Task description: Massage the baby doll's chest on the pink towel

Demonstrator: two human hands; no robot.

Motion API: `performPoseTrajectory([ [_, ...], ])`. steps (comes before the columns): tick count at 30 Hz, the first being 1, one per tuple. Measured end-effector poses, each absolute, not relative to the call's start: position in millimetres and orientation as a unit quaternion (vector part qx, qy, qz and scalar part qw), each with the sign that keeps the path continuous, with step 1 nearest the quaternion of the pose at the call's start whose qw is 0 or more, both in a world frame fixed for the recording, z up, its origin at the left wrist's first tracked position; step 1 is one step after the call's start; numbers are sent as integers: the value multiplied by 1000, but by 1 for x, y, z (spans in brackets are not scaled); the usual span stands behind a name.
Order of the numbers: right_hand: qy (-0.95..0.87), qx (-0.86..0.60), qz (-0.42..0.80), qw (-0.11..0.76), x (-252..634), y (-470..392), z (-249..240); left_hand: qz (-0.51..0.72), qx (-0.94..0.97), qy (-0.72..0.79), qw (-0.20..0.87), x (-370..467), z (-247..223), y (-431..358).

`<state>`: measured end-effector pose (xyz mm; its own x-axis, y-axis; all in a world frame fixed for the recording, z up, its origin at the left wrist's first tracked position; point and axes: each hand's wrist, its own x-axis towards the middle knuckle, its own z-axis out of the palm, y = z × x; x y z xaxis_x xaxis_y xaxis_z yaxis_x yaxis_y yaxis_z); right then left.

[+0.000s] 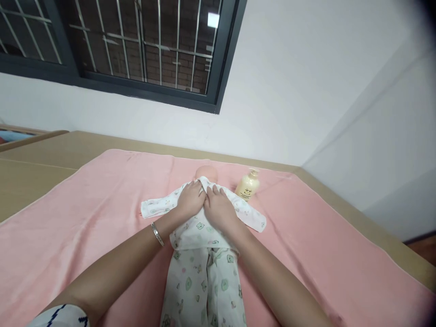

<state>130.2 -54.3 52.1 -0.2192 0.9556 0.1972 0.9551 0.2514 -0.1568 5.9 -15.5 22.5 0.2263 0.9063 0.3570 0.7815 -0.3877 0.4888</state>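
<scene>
A doll with a bald, skin-toned head (206, 172) lies stretched out, its arms spread in long sleeves. It wears a white baby shirt (199, 234) with small green and pink prints, and matching baby trousers (204, 286). My left hand (191, 198) is at the upper chest just below the collar, its fingers closed on the shirt cloth. Beside it, almost touching, my right hand (220, 206) has bent fingers gripping the shirt front. The fingertips and thumbs are partly hidden, as is the cloth between them. A silver bracelet (157, 234) circles my left wrist.
A pale yellow pump bottle (248, 185) stands right of the doll's head. Underneath lies a creased pink blanket (112, 204) on a wooden surface (44, 150). White walls (272, 91) rise behind and to the right, with a dark-framed barred window (146, 50) above.
</scene>
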Motion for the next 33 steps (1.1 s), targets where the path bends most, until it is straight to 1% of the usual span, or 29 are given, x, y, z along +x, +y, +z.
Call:
performPoseTrajectory([
  [2,-790,-600,15,130,128,-58,53,312,770,547,103,5,17,-10],
  [7,-778,-599,56,182,153,-31,52,354,758,542,88,10,7,-13],
  [9,-764,-617,70,173,163,-22,53,370,749,543,89,11,4,-15],
  [12,-736,-658,21,156,167,-22,60,405,726,547,97,12,2,-19],
  [15,-741,-636,-36,212,159,-33,65,439,708,544,104,11,-1,-21],
  [17,-759,-598,-25,256,150,-39,63,454,700,540,108,11,-2,-22],
  [18,-769,-582,-12,263,146,-40,61,459,697,540,109,11,-2,-22],
  [23,-785,-581,50,210,138,-40,51,460,689,551,101,11,-3,-22],
  [25,-771,-588,56,237,140,-41,52,455,692,552,98,11,-3,-22],
  [28,-749,-592,28,295,141,-42,56,453,694,552,94,11,-2,-23],
  [30,-758,-586,21,285,140,-42,54,452,692,556,91,12,-3,-23],
  [33,-791,-568,52,223,140,-39,51,446,688,565,89,12,-4,-22],
])
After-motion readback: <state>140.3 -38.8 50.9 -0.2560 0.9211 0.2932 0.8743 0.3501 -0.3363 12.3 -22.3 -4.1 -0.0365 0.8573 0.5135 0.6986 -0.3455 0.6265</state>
